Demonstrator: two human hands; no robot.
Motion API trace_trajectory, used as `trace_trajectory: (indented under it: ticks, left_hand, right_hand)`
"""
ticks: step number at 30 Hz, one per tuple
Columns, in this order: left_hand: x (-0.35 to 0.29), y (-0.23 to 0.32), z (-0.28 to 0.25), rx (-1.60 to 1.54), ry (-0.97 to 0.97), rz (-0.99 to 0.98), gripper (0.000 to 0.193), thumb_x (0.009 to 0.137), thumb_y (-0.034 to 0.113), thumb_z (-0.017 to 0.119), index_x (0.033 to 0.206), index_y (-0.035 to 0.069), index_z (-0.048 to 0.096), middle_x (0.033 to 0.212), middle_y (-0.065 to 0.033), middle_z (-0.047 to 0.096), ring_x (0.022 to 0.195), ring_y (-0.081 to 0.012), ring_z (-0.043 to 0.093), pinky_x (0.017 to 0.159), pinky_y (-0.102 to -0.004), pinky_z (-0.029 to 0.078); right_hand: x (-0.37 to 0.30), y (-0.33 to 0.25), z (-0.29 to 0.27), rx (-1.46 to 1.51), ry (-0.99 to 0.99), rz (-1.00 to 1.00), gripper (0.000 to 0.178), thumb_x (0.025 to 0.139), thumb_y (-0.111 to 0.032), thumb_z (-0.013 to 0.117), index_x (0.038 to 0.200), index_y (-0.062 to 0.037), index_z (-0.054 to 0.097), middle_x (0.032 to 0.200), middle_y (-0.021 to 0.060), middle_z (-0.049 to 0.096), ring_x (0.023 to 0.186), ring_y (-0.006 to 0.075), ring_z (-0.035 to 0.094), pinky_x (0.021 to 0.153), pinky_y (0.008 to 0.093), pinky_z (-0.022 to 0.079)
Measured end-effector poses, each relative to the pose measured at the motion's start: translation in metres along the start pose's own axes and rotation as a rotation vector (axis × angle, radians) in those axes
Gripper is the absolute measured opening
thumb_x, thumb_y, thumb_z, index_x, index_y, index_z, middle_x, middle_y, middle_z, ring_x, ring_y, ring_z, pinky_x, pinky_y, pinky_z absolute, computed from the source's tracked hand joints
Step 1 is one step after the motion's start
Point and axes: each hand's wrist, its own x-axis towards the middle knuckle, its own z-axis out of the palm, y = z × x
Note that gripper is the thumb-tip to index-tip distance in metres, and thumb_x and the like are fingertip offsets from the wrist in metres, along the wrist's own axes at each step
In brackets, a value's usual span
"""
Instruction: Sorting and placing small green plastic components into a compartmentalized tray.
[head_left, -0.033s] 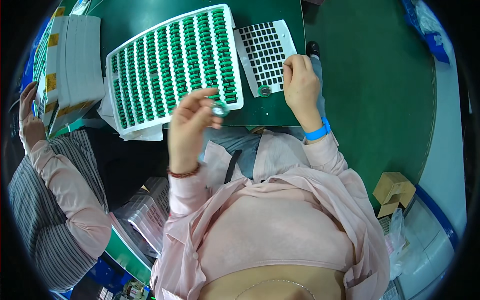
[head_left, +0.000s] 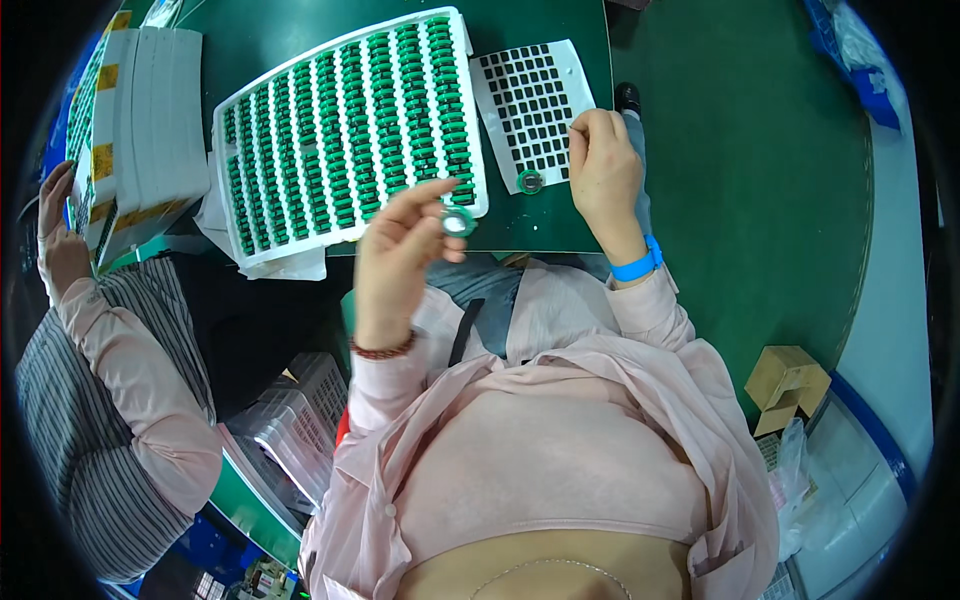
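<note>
Green coils fill the white tray at the upper centre of the desk. The left hand pinches a small ring just below the tray's lower right corner. The right hand rests with fingers curled on the sheet of black squares, beside another ring.

A white sheet of small black square labels lies on the green counter, just right of the tray. White stacked packs with yellow labels stand at far left. A brown cardboard box sits at lower right.
</note>
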Motion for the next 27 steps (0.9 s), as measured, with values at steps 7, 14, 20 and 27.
trace_trajectory:
  ticks: [7,14,20,27]
  left_hand:
    - [-0.002,-0.024,0.035,-0.14,0.136,0.045,0.015,0.097,0.002,0.057,0.11,-0.004,0.062,0.101,-0.0104,0.068,0.085,-0.0172,0.069,0.075,-0.0301,0.06]
    - [-0.004,-0.025,0.042,-0.117,0.169,0.1,0.013,0.096,0.001,0.06,0.108,-0.003,0.061,0.097,-0.0089,0.067,0.084,-0.0175,0.069,0.074,-0.0295,0.059]
    - [-0.007,-0.026,0.042,-0.14,0.17,0.129,0.012,0.096,0.001,0.059,0.107,-0.003,0.061,0.096,-0.0087,0.067,0.083,-0.0172,0.069,0.073,-0.0293,0.059]
    - [-0.008,-0.024,0.044,-0.097,0.204,0.158,0.012,0.095,0.0,0.06,0.107,-0.004,0.061,0.094,-0.0091,0.067,0.081,-0.0176,0.07,0.072,-0.0291,0.059]
  right_hand:
    - [-0.001,-0.047,-0.045,0.725,-0.406,0.373,0.007,0.094,-0.007,0.061,0.098,-0.0025,0.057,0.073,0.0012,0.057,0.059,0.0068,0.055,0.05,0.0224,0.043]
    - [-0.018,-0.077,-0.04,1.098,-0.72,0.543,0.005,0.098,-0.007,0.057,0.097,-0.0025,0.055,0.079,0.0005,0.058,0.059,0.0018,0.052,0.048,0.0157,0.04]
    - [-0.021,-0.084,-0.039,1.15,-0.676,0.585,0.007,0.099,-0.008,0.056,0.097,-0.002,0.054,0.078,0.0008,0.058,0.058,0.0018,0.051,0.049,0.0154,0.04]
    - [-0.019,-0.088,-0.037,1.154,-0.656,0.611,0.007,0.098,-0.008,0.058,0.096,-0.0022,0.054,0.078,0.0005,0.057,0.057,0.0018,0.051,0.048,0.0158,0.04]
